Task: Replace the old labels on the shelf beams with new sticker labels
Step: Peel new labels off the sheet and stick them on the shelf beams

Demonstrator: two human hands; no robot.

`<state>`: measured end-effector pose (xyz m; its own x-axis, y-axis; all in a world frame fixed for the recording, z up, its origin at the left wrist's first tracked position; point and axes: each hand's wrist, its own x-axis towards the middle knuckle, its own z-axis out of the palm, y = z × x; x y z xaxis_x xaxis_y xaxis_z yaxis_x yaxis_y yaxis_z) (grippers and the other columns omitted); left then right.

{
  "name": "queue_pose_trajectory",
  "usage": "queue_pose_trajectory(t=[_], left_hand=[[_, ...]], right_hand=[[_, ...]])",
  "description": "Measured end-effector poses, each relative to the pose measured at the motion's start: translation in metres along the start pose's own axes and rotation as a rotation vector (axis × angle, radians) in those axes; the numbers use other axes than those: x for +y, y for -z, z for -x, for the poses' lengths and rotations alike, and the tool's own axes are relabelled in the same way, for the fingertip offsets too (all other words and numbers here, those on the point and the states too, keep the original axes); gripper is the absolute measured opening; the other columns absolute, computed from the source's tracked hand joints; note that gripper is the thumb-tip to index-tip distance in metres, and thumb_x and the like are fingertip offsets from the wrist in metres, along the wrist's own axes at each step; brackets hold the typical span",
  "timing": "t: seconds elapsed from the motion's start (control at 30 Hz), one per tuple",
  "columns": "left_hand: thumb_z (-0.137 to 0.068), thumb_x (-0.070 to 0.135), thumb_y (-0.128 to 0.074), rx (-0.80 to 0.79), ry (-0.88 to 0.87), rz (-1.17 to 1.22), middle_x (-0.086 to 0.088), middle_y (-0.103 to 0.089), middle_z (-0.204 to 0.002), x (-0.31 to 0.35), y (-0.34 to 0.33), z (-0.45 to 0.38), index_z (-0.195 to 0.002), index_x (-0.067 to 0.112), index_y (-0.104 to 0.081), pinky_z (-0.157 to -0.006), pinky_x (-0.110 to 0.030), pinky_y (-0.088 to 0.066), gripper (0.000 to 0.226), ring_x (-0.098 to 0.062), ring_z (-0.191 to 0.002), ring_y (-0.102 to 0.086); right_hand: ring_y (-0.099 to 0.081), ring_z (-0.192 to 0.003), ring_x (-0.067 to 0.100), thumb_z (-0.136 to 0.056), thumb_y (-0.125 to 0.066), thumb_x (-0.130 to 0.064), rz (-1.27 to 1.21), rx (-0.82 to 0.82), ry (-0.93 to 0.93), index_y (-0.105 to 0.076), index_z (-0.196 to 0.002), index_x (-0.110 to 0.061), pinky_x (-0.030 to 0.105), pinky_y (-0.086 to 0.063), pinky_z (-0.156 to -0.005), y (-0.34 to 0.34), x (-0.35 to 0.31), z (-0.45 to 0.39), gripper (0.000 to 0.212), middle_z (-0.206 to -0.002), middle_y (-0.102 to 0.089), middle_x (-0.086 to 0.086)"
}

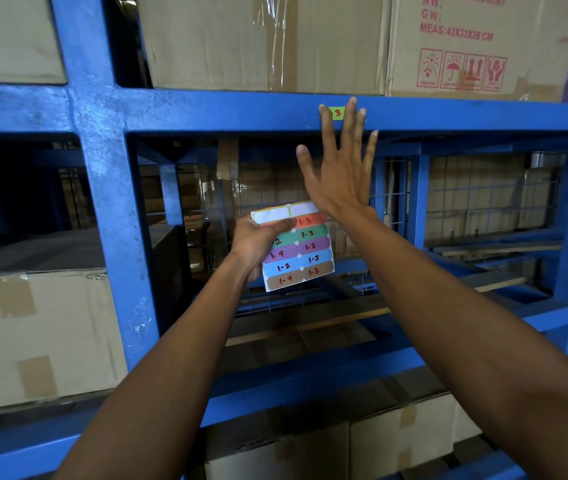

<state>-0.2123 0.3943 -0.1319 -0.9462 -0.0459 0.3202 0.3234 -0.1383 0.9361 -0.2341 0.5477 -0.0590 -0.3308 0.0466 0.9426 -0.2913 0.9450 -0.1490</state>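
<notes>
My right hand point(339, 168), fingers straight, presses green label point(338, 113) onto beam point(206, 109) at 12 o'clock; my left hand point(258, 244) grips sticker sheet point(305, 254), mostly unused.

A single head-worn wide-angle view looks forward and slightly down from close in front of a blue rack point(102, 202), about an arm's reach away. It faces the rack's front squarely: a horizontal beam point(206, 110) crosses the upper part of the frame, an upright post runs down the left third. Both forearms enter from the bottom edge and reach up toward the frame's middle. Straight lines bow near the edges, as a wide lens gives. No second view shares the scene.
</notes>
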Motion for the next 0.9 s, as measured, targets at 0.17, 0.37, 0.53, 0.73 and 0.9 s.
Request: queue_pose_trajectory(t=[0.17,0.37,0.53,0.73,0.9], left_hand=[[-0.08,0.009,-0.082,-0.007,-0.004,-0.002,-0.018,-0.078,-0.092,0.007,0.002,0.007,-0.105,0.003,-0.066,-0.069,-0.044,-0.064,0.03,-0.032,-0.079,-0.077],[-0.079,0.011,-0.083,-0.008,-0.016,-0.013,-0.02,-0.077,-0.096,0.013,0.006,0.012,-0.11,0.001,-0.065,-0.077,-0.05,-0.063,0.037,-0.034,-0.082,-0.077],[-0.079,0.01,-0.083,0.008,-0.025,-0.019,-0.02,-0.077,-0.097,0.018,0.009,0.022,-0.114,0.0,-0.064,-0.079,-0.054,-0.062,0.041,-0.034,-0.083,-0.077],[-0.079,0.01,-0.082,0.02,-0.038,-0.012,-0.02,-0.077,-0.099,0.026,0.023,0.044,-0.115,0.001,-0.065,-0.081,-0.053,-0.062,0.04,-0.034,-0.086,-0.077],[-0.083,0.011,-0.079,0.048,-0.07,0.002,-0.018,-0.078,-0.097,0.027,0.05,0.068,-0.109,0.002,-0.067,-0.072,-0.043,-0.064,0.029,-0.031,-0.083,-0.077]], right_hand=[[0.01,-0.15,0.036,-0.095,-0.016,-0.066,0.019,-0.023,-0.051,0.0,-0.153,-0.038,0.059,0.007,-0.117,0.002,-0.003,0.002,0.066,-0.162,0.011,0.017],[0.013,-0.148,0.042,-0.094,-0.016,-0.068,-0.015,-0.039,-0.099,0.002,-0.151,-0.043,0.063,0.009,-0.115,0.005,-0.006,0.002,0.065,-0.162,0.014,0.013],[0.02,-0.145,0.045,-0.093,-0.018,-0.071,-0.035,-0.138,-0.101,0.005,-0.151,-0.045,0.066,0.012,-0.113,0.015,-0.005,0.002,0.067,-0.161,0.02,0.01],[-0.003,-0.151,0.029,-0.102,-0.031,-0.044,-0.221,0.014,-0.025,-0.026,-0.151,-0.034,0.055,-0.005,-0.118,0.029,-0.02,0.024,0.05,-0.163,-0.01,0.003],[-0.054,-0.099,0.004,-0.099,-0.047,-0.022,-0.579,0.1,-0.052,-0.066,-0.109,-0.019,0.015,-0.05,-0.08,0.033,-0.053,0.07,0.021,-0.119,-0.054,0.004]])
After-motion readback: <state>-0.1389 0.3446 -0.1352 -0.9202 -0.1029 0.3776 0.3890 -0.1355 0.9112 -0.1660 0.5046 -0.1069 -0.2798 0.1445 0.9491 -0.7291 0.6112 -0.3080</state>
